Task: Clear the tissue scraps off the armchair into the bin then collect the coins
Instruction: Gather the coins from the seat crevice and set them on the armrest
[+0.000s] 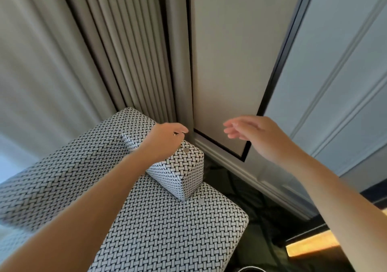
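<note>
The armchair [159, 225], w/ black-white woven pattern, fills the lower left, beside the curtain [125, 52] and the wall [226, 62]. Left hand [165, 139] is over the armrest [184, 167], fingers pinched together; what it holds I cannot tell. Right hand [251, 131] is in the air, fingers spread, holding nothing. One coin [186, 150] lies on the armrest top, just beside the left hand.

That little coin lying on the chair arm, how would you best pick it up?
Pinch the coin by its rim from straight above, fingertips on opposite edges. It lies flat on the armrest, so there is no face to grab. The left hand is nearest.
</note>
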Demonstrator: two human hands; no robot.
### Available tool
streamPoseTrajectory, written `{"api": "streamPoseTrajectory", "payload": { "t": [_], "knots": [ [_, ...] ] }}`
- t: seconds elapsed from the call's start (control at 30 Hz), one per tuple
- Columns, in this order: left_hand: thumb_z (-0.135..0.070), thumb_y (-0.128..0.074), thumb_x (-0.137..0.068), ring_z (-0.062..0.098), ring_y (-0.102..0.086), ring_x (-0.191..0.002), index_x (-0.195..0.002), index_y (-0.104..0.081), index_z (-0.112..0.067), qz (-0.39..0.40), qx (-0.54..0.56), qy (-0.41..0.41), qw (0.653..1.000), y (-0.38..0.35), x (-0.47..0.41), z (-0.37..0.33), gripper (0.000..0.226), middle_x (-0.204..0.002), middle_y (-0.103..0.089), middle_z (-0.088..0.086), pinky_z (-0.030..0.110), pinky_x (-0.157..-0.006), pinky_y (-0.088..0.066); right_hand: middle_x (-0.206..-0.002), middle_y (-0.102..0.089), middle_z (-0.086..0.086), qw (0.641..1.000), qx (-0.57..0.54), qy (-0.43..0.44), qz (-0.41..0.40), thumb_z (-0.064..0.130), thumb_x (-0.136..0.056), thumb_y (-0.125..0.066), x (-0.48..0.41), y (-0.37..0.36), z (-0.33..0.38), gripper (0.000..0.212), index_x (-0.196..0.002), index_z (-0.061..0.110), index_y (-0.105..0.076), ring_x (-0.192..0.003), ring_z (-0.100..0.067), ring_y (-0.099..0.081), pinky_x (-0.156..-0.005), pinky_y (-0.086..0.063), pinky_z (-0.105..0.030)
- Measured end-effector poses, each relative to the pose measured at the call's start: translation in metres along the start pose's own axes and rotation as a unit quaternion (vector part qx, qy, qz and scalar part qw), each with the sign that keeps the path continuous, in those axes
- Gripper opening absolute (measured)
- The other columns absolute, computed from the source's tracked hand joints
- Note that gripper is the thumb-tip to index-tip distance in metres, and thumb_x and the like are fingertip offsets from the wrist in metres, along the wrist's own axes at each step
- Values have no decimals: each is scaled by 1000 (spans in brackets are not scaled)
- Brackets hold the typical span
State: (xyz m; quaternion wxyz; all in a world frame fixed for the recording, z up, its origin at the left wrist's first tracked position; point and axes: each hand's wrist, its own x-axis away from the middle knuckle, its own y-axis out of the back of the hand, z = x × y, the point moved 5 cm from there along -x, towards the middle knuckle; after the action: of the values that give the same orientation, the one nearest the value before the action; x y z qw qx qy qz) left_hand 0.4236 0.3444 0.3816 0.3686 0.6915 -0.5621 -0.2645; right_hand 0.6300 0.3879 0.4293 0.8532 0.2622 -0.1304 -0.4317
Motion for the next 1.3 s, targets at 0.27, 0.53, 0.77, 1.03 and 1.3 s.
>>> {"api": "streamPoseTrajectory", "payload": {
  "t": [0.27,0.53,0.77,1.03,1.3],
  "knots": [
    [-22,-45,-97,24,-60,-102,-126,-56,-24,46,36,2,998,11,75,-19,31,-125,-58,-6,33,-83,-51,-97,-67,13,1000,-17,-4,24,26,-98,-40,17,-29,21,25,-108,23,-64,-86,8,-62,-81,-47,-7],
    [-27,-47,-96,5,-58,-100,-119,-59,-31,49,93,-1,994,23,164,7,27,-120,-60,-12,4,-67,-38,-99,-70,3,998,-69,-10,-3,25,-98,-44,83,-78,58,26,-106,16,-67,-91,-4,-66,-78,-48,-8],
    [-28,-47,-96,11,-61,-96,-120,-59,-30,37,110,-52,992,50,234,0,27,-120,-61,-13,10,-71,-41,-97,-70,7,993,-112,-6,-41,30,-97,-44,161,-104,93,21,-98,27,-65,-89,0,-65,-79,-49,-10],
    [-27,-47,-96,5,-61,-85,-118,-60,-29,58,135,-62,987,42,260,9,26,-116,-60,-15,6,-58,-42,-97,-70,5,984,-143,-28,-103,24,-98,-44,210,-124,80,21,-98,27,-65,-86,2,-65,-79,-48,-7],
    [-30,-48,-96,11,-58,-85,-117,-60,-32,60,146,-22,987,42,251,42,24,-117,-61,-13,10,-63,-42,-97,-71,5,984,-142,-32,-105,27,-98,-44,178,-130,72,21,-99,26,-66,-91,-4,-66,-85,-51,-18]
  ]
}}
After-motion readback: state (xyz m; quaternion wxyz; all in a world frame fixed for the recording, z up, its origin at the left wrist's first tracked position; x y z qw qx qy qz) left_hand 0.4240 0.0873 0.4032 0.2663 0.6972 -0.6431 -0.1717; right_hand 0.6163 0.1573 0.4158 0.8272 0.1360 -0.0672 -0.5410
